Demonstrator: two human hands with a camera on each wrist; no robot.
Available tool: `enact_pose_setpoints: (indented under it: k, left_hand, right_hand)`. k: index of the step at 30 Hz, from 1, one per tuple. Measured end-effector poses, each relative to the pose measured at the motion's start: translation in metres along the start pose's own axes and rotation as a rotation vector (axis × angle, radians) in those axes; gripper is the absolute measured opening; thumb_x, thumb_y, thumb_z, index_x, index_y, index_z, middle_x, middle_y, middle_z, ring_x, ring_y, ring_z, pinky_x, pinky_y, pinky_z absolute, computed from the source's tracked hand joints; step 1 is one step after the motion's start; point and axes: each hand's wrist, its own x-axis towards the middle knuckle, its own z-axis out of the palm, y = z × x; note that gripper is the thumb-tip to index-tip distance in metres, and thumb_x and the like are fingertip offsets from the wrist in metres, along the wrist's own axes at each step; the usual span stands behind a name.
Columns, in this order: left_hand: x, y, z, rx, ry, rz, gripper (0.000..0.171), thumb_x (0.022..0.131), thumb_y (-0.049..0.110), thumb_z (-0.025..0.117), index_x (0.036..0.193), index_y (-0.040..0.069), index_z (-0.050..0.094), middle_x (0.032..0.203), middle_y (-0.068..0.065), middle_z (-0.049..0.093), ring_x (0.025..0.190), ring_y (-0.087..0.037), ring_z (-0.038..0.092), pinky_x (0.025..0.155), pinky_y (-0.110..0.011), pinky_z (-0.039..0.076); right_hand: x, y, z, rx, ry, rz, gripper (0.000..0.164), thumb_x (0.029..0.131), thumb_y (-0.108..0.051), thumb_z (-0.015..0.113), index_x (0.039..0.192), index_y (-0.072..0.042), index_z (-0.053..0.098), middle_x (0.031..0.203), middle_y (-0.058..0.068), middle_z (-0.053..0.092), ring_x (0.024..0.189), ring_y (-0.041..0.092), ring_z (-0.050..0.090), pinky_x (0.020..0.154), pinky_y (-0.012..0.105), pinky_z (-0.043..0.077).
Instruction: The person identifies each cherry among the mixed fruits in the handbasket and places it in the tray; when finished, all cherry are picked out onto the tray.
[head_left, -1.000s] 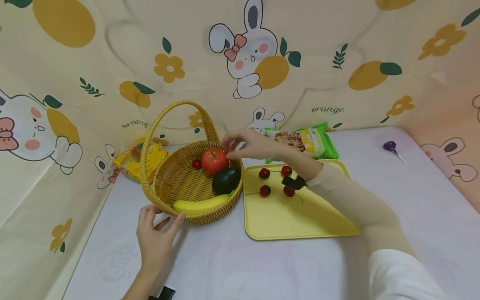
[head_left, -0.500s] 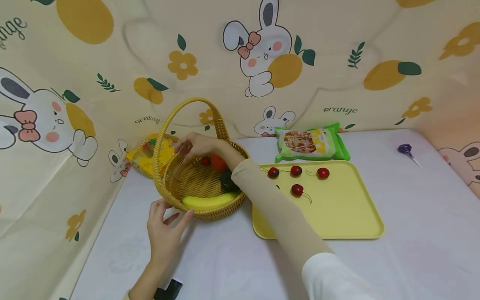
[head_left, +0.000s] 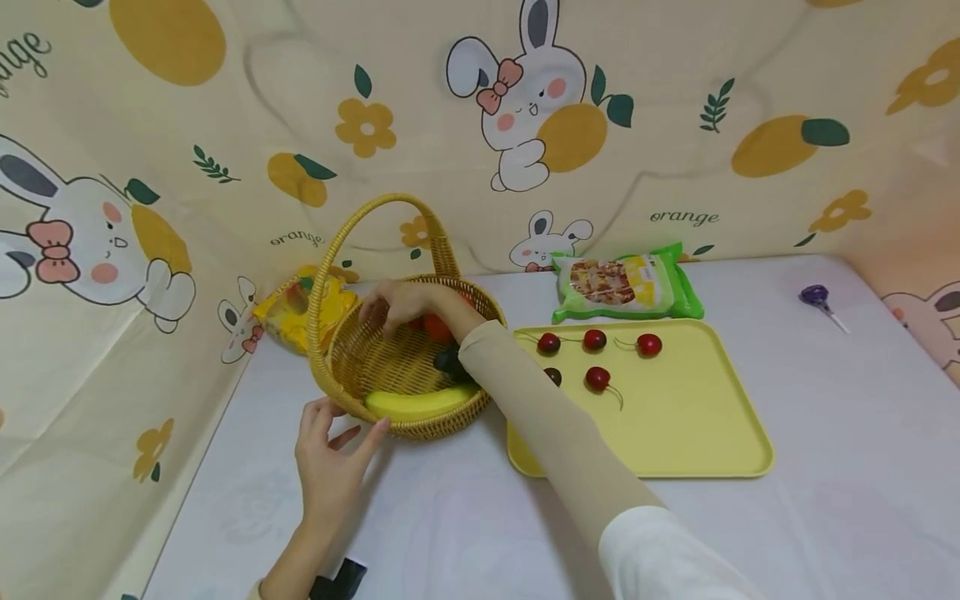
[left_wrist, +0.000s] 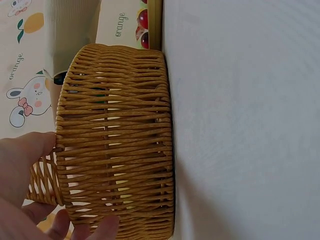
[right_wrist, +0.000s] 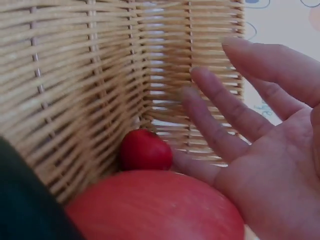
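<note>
A yellow wicker basket [head_left: 405, 431] with a tall handle stands left of the table's middle. My left hand [head_left: 330, 458] grips it at the front left, thumb and fingers about the rim and handle base. My right hand [head_left: 401, 304] is inside, near the far wall, with its fingers spread and nothing between them. In the right wrist view a small red cherry [right_wrist: 146, 150] lies against the wicker beside that hand. A red apple [right_wrist: 160, 210] is just in front of it, and a dark green avocado [right_wrist: 25, 200] sits at the corner. Along the front wall lies a banana [head_left: 416, 406].
Right of the basket lies a yellow tray [head_left: 675, 433] with several cherries [head_left: 597, 379] on it, partly under my right sleeve. Behind it rests a green snack bag [head_left: 626, 283]. A yellow bag [head_left: 285, 312] stands behind the basket's left side, and a purple lollipop [head_left: 814, 294] lies far right.
My right hand has moved left from the basket's right rim, over the apple, and down into the basket. The left hand keeps its hold. The head view has shifted slightly.
</note>
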Motion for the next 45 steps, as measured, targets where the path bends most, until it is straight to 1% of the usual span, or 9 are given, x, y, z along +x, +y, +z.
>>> enact_pose_setpoints:
  k: [4,10,15,18,22,28,33,38,45]
  left_hand:
    - [0.000,-0.001,-0.001,-0.013,-0.006,0.017,0.042,0.075,0.003,0.087,0.111,-0.006,0.066,0.107,-0.001,0.052,0.103,-0.020,0.053,0.076,-0.022,0.061]
    - [0.001,0.005,0.000,0.007,0.004,0.026,0.043,0.073,-0.003,0.086,0.111,-0.003,0.066,0.105,-0.003,0.052,0.101,-0.018,0.052,0.073,-0.021,0.061]
    - [0.001,0.024,-0.001,0.014,0.011,0.034,0.040,0.072,-0.008,0.085,0.107,-0.008,0.065,0.103,-0.004,0.052,0.098,-0.016,0.052,0.070,-0.024,0.062]
    - [0.001,0.033,-0.002,0.008,0.005,0.037,0.037,0.073,-0.009,0.083,0.105,-0.010,0.065,0.102,-0.003,0.052,0.097,-0.015,0.052,0.069,-0.026,0.062]
    - [0.001,0.036,-0.003,0.001,0.001,0.031,0.036,0.074,-0.009,0.083,0.105,-0.009,0.065,0.103,-0.002,0.051,0.098,-0.010,0.052,0.068,-0.026,0.062]
    - [0.001,0.034,-0.003,-0.008,0.001,0.027,0.038,0.074,-0.009,0.083,0.107,-0.009,0.065,0.103,-0.004,0.052,0.099,-0.007,0.050,0.066,-0.023,0.062]
    - [0.001,0.034,-0.003,-0.003,0.005,0.029,0.038,0.073,-0.009,0.083,0.106,-0.009,0.065,0.103,-0.003,0.052,0.099,-0.009,0.051,0.066,-0.022,0.061]
    - [0.001,0.034,-0.003,-0.005,0.005,0.032,0.037,0.073,-0.010,0.083,0.106,-0.009,0.065,0.103,-0.003,0.052,0.099,-0.009,0.051,0.066,-0.024,0.062]
    - [0.002,0.035,-0.003,-0.005,0.001,0.043,0.037,0.074,-0.010,0.083,0.106,-0.009,0.065,0.104,-0.006,0.053,0.099,-0.009,0.051,0.065,-0.026,0.062]
  right_hand:
    - [-0.002,-0.001,0.001,0.024,0.003,0.007,0.048,0.085,0.011,0.065,0.132,0.003,0.060,0.134,0.017,0.059,0.123,0.029,0.055,0.095,0.028,0.053]
    - [-0.003,-0.005,0.002,-0.153,0.045,0.047,0.041,0.090,0.007,0.058,0.130,0.001,0.061,0.129,0.015,0.059,0.111,0.024,0.056,0.084,0.024,0.052]
    - [-0.002,-0.007,0.003,-0.256,0.046,0.104,0.040,0.091,0.001,0.056,0.131,-0.002,0.061,0.130,0.010,0.057,0.097,0.017,0.052,0.073,0.022,0.047]
    - [-0.002,-0.009,0.005,-0.258,0.008,0.111,0.042,0.090,-0.001,0.056,0.132,-0.003,0.061,0.132,0.008,0.054,0.098,0.017,0.051,0.074,0.022,0.048]
    - [-0.002,-0.011,0.008,-0.154,-0.004,0.106,0.040,0.093,-0.006,0.059,0.133,-0.003,0.060,0.128,0.009,0.055,0.104,0.023,0.057,0.082,0.031,0.057]
    - [-0.005,-0.018,0.011,-0.365,0.087,0.165,0.027,0.096,-0.019,0.064,0.117,-0.002,0.064,0.113,0.008,0.062,0.091,0.022,0.065,0.067,0.029,0.059]
    - [-0.006,-0.023,0.013,-0.348,0.011,0.242,0.024,0.099,-0.020,0.061,0.115,-0.003,0.063,0.113,0.009,0.062,0.092,0.027,0.067,0.063,0.034,0.061]
    - [-0.015,-0.024,0.009,-0.242,-0.106,0.224,0.024,0.098,-0.021,0.065,0.114,-0.005,0.071,0.116,0.014,0.067,0.090,0.036,0.071,0.068,0.039,0.064]
    - [-0.045,-0.029,0.002,-0.191,-0.140,0.256,0.046,0.093,-0.028,0.073,0.131,-0.005,0.062,0.128,0.012,0.058,0.088,0.036,0.071,0.067,0.035,0.063]
